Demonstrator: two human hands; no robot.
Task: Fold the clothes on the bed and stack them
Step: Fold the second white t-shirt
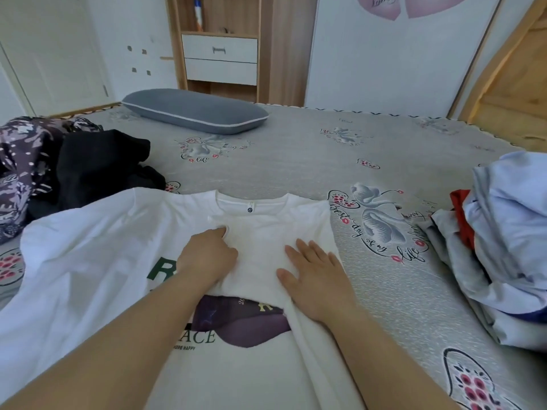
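Note:
A white T-shirt (88, 241) with a purple and green print lies spread on the bed in front of me, collar away from me. Its right side is folded in over the chest. My left hand (208, 254) pinches the edge of that folded flap just below the collar. Flat on the folded part lies my right hand (315, 276), fingers straight and spread, pressing the cloth down. A black garment (97, 167) and a dark patterned one (23, 161) lie crumpled at the left. A pile of light blue and grey clothes (509, 238) with something red in it sits at the right.
The bed (296, 161) has a grey flowered sheet. A grey pillow (195, 109) lies at its far side. Behind it stand a wooden shelf unit with white drawers (220, 59) and a white wardrobe (384, 54).

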